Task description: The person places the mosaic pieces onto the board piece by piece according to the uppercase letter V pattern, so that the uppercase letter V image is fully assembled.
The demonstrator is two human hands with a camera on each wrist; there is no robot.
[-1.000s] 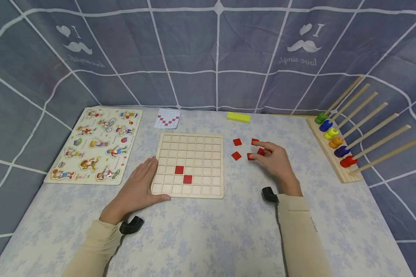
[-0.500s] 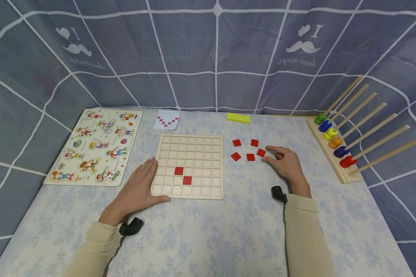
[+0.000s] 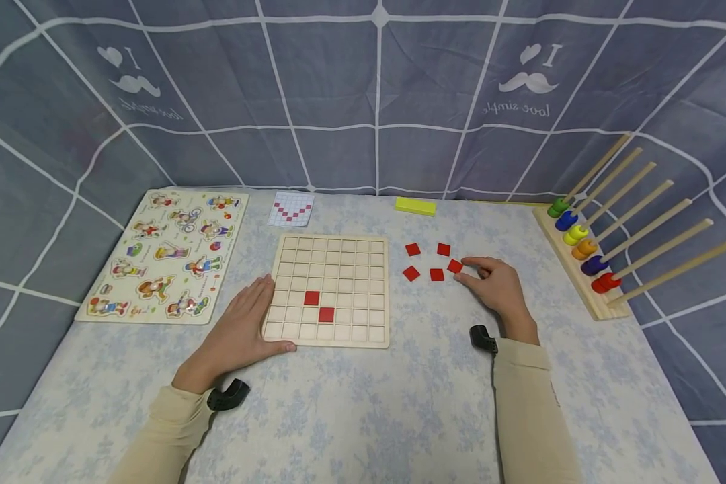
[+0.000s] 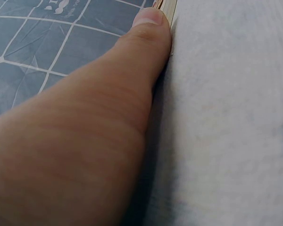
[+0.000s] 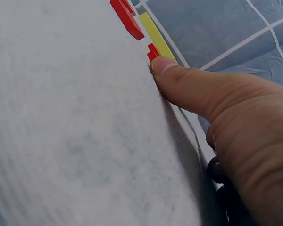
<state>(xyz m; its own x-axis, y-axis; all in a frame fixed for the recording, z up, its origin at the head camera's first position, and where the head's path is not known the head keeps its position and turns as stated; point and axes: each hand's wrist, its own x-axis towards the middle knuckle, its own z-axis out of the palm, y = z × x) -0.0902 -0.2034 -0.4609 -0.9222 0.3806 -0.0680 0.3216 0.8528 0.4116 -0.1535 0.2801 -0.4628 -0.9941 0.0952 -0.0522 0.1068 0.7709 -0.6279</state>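
A wooden grid board lies on the table with two red square tiles in it, one tile diagonally above the other tile. My left hand rests flat along the board's left edge, its thumb along the front corner; the left wrist view shows that thumb against the board's side. Several loose red tiles lie right of the board. My right hand pinches the rightmost red tile between thumb and index finger. In the right wrist view the thumb covers part of a red tile.
A picture puzzle board lies at the left. Behind the grid board sits a card with a pink V pattern, and a yellow block lies further right. A wooden peg stand with coloured rings occupies the right side.
My right hand drew back to the right from over the loose tiles, then came slightly left to the rightmost tile. The left hand stayed on the board.
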